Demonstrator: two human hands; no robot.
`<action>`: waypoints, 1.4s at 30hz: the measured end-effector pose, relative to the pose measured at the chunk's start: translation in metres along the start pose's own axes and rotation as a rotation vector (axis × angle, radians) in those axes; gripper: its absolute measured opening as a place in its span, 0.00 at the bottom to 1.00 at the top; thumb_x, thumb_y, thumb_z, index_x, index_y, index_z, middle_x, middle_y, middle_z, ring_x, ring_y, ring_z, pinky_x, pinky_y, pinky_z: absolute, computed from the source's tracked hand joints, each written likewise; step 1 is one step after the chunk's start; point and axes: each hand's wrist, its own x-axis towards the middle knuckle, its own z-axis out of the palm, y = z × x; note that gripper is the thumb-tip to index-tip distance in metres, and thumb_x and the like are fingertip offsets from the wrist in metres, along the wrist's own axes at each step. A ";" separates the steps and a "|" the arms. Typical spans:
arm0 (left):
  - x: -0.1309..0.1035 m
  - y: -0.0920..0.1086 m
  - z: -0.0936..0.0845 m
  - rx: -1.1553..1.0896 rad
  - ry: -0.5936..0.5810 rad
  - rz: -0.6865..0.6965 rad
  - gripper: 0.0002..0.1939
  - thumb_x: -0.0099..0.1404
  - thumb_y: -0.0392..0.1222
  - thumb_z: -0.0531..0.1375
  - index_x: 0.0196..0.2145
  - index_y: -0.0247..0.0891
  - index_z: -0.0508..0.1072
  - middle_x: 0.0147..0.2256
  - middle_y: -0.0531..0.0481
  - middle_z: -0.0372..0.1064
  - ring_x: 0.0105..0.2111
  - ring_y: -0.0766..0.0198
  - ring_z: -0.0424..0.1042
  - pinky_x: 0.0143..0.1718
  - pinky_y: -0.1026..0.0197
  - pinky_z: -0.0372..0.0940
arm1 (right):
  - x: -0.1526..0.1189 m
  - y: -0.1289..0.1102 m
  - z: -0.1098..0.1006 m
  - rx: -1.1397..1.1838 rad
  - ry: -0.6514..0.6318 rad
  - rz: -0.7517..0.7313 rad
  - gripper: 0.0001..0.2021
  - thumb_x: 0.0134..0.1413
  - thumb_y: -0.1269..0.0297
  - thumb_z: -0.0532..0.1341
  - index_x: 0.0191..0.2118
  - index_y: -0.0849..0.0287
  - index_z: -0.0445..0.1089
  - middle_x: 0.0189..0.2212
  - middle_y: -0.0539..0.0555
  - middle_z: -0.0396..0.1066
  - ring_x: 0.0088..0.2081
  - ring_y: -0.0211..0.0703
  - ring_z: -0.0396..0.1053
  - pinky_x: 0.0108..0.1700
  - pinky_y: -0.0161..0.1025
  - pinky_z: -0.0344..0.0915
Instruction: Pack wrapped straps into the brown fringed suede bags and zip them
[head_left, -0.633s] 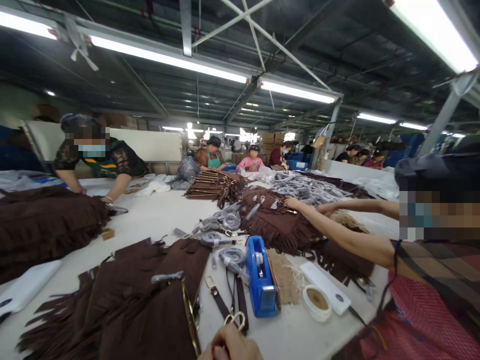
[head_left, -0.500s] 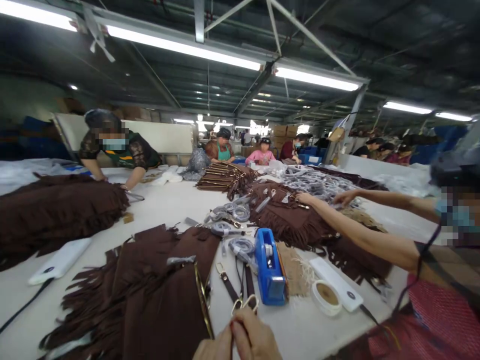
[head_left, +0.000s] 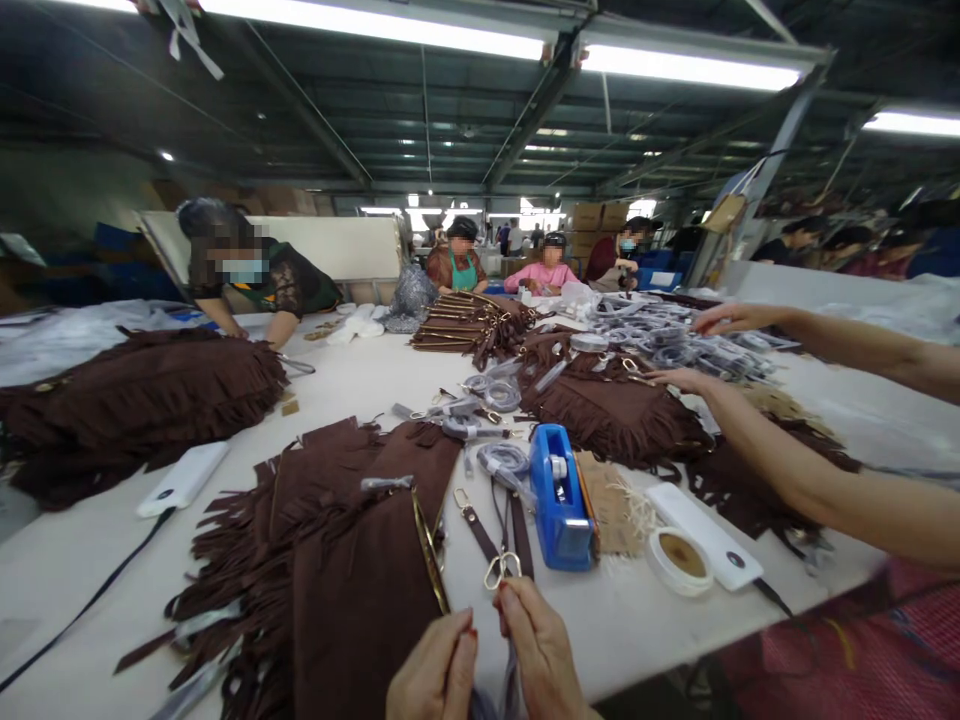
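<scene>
Both hands had risen into view: right hand (head_left: 541,650) pinched the gold clasp (head_left: 501,570); left hand (head_left: 435,672), at its 9 o'clock, curled loosely, its grip unclear.

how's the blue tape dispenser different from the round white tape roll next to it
The blue plastic tape dispenser is boxy and stands tall on the white table; the round white tape roll lies flat and low. The dispenser is vivid blue with a small roll mounted on top; the loose roll is white with a brown centre. Both sit right of the brown strap with gold clasp, apart from the person's hands.
</scene>
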 end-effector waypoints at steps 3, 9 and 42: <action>0.022 -0.010 -0.018 0.387 -0.232 0.130 0.13 0.62 0.38 0.49 0.40 0.40 0.72 0.40 0.45 0.74 0.35 0.59 0.73 0.36 0.61 0.67 | 0.001 -0.008 -0.005 0.001 0.003 0.006 0.18 0.59 0.51 0.46 0.25 0.58 0.60 0.18 0.45 0.54 0.21 0.34 0.55 0.23 0.30 0.56; 0.019 -0.024 -0.056 0.291 -0.331 0.134 0.14 0.64 0.41 0.49 0.22 0.39 0.66 0.26 0.52 0.65 0.26 0.69 0.67 0.29 0.69 0.63 | 0.003 -0.039 -0.042 -0.107 -0.076 -0.057 0.17 0.60 0.54 0.46 0.26 0.58 0.61 0.20 0.46 0.55 0.23 0.35 0.56 0.26 0.31 0.56; -0.043 -0.055 -0.071 0.476 -0.224 -0.132 0.22 0.52 0.26 0.52 0.42 0.46 0.68 0.60 0.46 0.39 0.58 0.49 0.52 0.51 0.41 0.59 | -0.016 -0.009 0.046 -0.829 -0.737 -0.171 0.11 0.57 0.71 0.47 0.34 0.58 0.67 0.31 0.54 0.72 0.30 0.44 0.71 0.28 0.35 0.57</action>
